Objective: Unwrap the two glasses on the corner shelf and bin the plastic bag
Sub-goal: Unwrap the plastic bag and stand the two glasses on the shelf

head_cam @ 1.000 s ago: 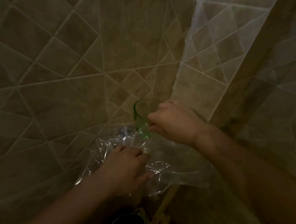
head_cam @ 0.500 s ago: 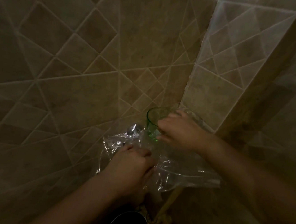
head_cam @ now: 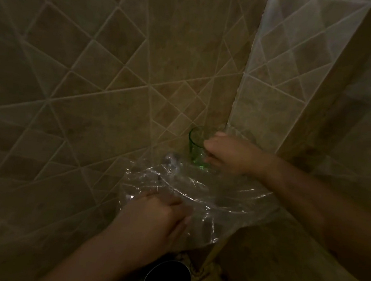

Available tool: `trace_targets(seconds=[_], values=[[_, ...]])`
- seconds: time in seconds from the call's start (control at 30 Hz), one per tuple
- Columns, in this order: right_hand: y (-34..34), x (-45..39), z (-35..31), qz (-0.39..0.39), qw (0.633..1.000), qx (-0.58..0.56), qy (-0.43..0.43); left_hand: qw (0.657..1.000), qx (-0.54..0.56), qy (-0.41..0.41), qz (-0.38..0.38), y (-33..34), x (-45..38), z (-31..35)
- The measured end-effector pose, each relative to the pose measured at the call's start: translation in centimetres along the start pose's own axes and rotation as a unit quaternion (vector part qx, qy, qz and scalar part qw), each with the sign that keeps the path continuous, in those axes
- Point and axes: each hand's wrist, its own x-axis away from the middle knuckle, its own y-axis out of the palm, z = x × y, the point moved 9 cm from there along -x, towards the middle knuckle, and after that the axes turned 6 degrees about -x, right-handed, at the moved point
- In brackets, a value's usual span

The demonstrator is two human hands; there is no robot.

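A green glass stands upright in the tiled corner, and my right hand is closed around its right side. Below it spreads a crumpled clear plastic bag. My left hand grips the bag's near left part with its fingers bunched in the film. A small shiny lump shows at the bag's far left edge; I cannot tell what it is. The corner shelf is hidden under the bag, and a second glass is not visible.
Beige diagonal tiles cover both walls, which meet at a vertical corner joint. A dark round container with a metal rim sits low, directly beneath my left hand. The light is dim.
My right hand has carried the green glass slightly down and right toward the corner. The left hand keeps its hold on the bag. The view has shifted a little.
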Motion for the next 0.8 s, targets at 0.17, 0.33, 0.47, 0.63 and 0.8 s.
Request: trace_targets(seconds=[0.17,0.33,0.47,0.63,0.8], values=[[-0.2,0.4,-0.3,0.007,0.999,0.034,-0.022,1.000,-0.008,-0.001,-0.005,-0.6,1.6,0.5],[-1.3,1.2,0.1,0.014,0.998,0.056,0.025,1.000,-0.009,0.006,0.009,-1.0,1.7,0.5],[-5.2,7.1,4.5,0.216,0.942,-0.158,0.204,0.999,0.028,0.002,0.038,-1.4,1.6,-0.2],[-0.4,16.0,6.6,0.375,0.684,-0.509,0.364,0.994,0.039,0.042,0.093,-1.4,1.3,0.5],[1.5,12.9,5.6,0.238,0.786,-0.417,0.389,0.985,0.062,0.112,0.113,-0.8,0.3,1.1]])
